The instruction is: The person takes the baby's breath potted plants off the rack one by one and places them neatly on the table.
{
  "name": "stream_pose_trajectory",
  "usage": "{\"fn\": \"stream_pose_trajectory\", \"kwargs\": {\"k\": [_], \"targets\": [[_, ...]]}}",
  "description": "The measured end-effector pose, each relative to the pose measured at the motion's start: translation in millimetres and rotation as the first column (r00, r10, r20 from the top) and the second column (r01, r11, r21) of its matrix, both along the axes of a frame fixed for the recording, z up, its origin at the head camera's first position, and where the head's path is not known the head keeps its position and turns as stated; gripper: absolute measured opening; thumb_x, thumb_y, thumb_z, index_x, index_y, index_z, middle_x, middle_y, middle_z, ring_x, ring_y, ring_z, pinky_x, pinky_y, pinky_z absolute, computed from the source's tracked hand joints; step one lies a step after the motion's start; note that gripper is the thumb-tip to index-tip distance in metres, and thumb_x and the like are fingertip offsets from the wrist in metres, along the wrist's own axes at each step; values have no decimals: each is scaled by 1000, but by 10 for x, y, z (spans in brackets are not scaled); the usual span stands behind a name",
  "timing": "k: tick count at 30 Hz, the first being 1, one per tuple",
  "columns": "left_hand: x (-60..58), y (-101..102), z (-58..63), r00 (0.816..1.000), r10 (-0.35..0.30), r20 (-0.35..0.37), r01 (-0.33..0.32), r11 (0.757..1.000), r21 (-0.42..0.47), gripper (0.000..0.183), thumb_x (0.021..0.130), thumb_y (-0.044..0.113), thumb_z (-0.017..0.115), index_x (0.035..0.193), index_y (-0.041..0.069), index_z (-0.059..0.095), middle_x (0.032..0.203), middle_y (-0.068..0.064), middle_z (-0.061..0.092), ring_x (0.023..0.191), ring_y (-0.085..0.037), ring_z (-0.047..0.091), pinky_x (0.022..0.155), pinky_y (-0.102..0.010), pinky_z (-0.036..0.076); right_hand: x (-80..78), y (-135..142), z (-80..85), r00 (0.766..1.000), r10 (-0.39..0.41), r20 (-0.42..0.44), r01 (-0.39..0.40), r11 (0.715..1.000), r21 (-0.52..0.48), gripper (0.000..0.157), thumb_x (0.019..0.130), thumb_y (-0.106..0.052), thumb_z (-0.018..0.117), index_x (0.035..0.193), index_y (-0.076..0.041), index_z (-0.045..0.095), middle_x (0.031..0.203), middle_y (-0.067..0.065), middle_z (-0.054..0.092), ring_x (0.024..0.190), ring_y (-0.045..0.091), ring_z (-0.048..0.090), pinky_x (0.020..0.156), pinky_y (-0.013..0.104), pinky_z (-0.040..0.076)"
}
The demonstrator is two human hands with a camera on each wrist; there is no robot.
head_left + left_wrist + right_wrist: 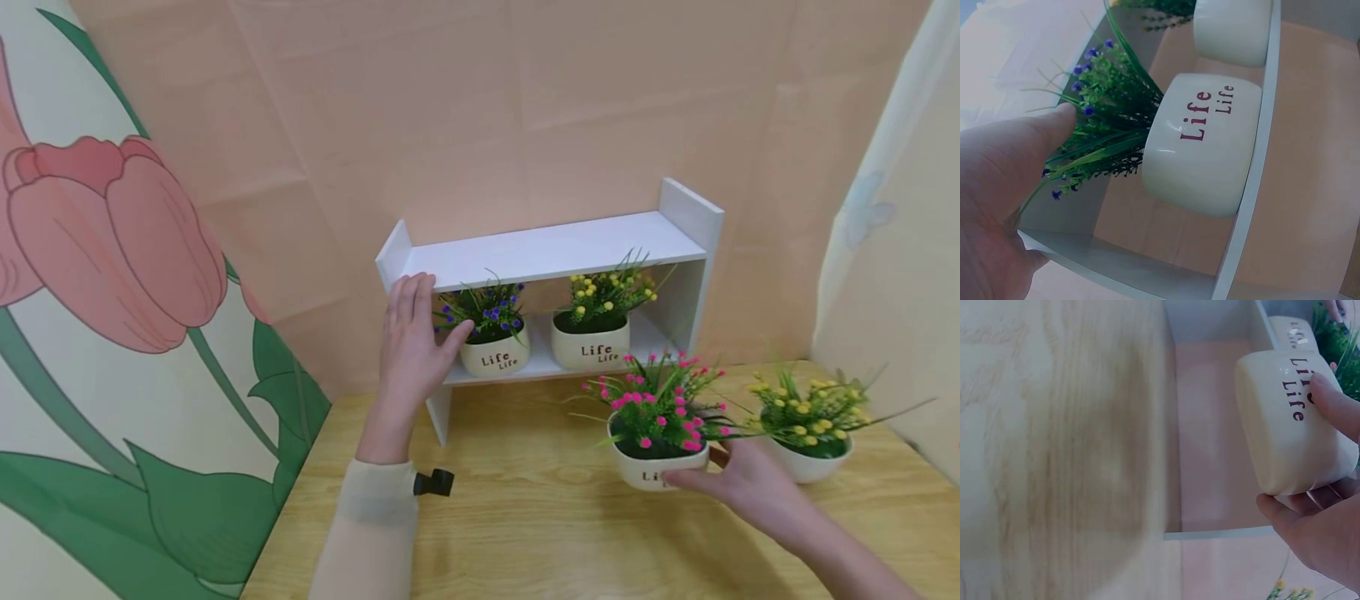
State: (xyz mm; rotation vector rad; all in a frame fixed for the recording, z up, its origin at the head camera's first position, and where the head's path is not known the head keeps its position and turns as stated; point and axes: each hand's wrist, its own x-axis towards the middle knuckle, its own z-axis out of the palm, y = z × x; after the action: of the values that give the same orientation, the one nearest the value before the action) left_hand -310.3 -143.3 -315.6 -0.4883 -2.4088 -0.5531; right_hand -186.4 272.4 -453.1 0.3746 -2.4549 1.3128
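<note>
My right grip point(750, 487) curls round the pink-flowered pot point(660, 427), lower right of head view; left grip point(415, 362), fingers straight, touches shelf point(555, 248), centre-left. Carrying step, I judge; next calls for keeping level.

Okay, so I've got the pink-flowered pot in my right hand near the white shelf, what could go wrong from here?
The pink-flowered pot might slip, since your right hand grips only one side of its glossy body.
Your right hand could knock the yellow-flowered pot on the table, which stands close by.
Moving toward the white shelf might bump the yellow-flowered pot inside it.
</note>
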Motion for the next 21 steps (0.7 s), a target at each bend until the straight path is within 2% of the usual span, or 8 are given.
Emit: {"fn": "stream_pose_trajectory", "kwargs": {"k": [5, 6, 9, 11, 12, 13, 15, 21], "targets": [[0, -3, 6, 1000, 0, 5, 0, 1000, -1, 89, 105, 46, 76, 170, 9, 28, 174, -11, 27, 167, -33, 12, 137, -47, 10, -63, 44, -96, 998, 28, 49, -28, 1000, -4, 99, 80, -16, 102, 162, -6, 48, 157, 16, 59, 130, -11, 53, 96, 9, 52], [0, -4, 7, 1000, 1, 5, -1, 1000, -1, 89, 105, 46, 76, 170, 9, 28, 174, -11, 27, 167, -34, 12, 137, -47, 10, -69, 51, -106, 997, 31, 69, -32, 999, 2, 99, 81, -17, 101, 163, -5, 47, 159, 19, 57, 134, -4, 54, 97, 11, 52], [-3, -2, 6, 1000, -1, -1, 1, 1000, -2, 89, 105, 46, 76, 170, 9, 28, 173, -11, 27, 167, -34, 12, 137, -48, 11, -83, 74, -127, 990, 25, 136, -30, 999, 39, 101, 85, -25, 99, 166, -3, 42, 162, 26, 52, 147, 27, 53, 103, 31, 58], [-3, -1, 7, 1000, -1, -7, 1, 1000, -1, 88, 105, 46, 76, 170, 9, 28, 173, -12, 28, 167, -34, 13, 137, -48, 11, -94, 90, -136, 984, 19, 179, -30, 998, 59, 103, 87, -30, 98, 167, -1, 40, 164, 29, 49, 148, 47, 48, 107, 47, 56], [-2, -1, 6, 1000, -2, -9, 2, 1000, -1, 88, 105, 46, 76, 169, 9, 28, 173, -12, 28, 167, -35, 13, 137, -49, 12, -102, 98, -143, 982, 18, 190, -30, 998, 63, 103, 87, -32, 97, 167, 0, 39, 164, 30, 48, 147, 53, 46, 108, 53, 53], [-2, -1, 5, 1000, -4, -11, 4, 1000, 1, 88, 105, 45, 76, 169, 9, 29, 173, -12, 28, 167, -35, 13, 137, -49, 13, -109, 106, -151, 980, 15, 200, -28, 997, 66, 104, 88, -34, 97, 167, 0, 39, 164, 30, 47, 147, 54, 46, 108, 59, 50], [-2, -1, 2, 1000, -5, -14, 5, 1000, 1, 87, 105, 45, 76, 169, 10, 29, 173, -12, 29, 167, -35, 14, 137, -49, 13, -122, 125, -171, 976, 17, 217, -32, 998, 62, 104, 89, -35, 96, 167, 1, 38, 166, 30, 46, 147, 55, 46, 109, 61, 48], [-7, -5, -3, 1000, -13, -14, 13, 1000, 6, 87, 105, 45, 76, 169, 9, 29, 173, -12, 29, 167, -36, 13, 137, -51, 14, -165, 193, -264, 976, 14, 216, -28, 998, 62, 101, 90, -34, 95, 165, 6, 40, 163, 33, 48, 142, 58, 50, 108, 62, 49]]}}
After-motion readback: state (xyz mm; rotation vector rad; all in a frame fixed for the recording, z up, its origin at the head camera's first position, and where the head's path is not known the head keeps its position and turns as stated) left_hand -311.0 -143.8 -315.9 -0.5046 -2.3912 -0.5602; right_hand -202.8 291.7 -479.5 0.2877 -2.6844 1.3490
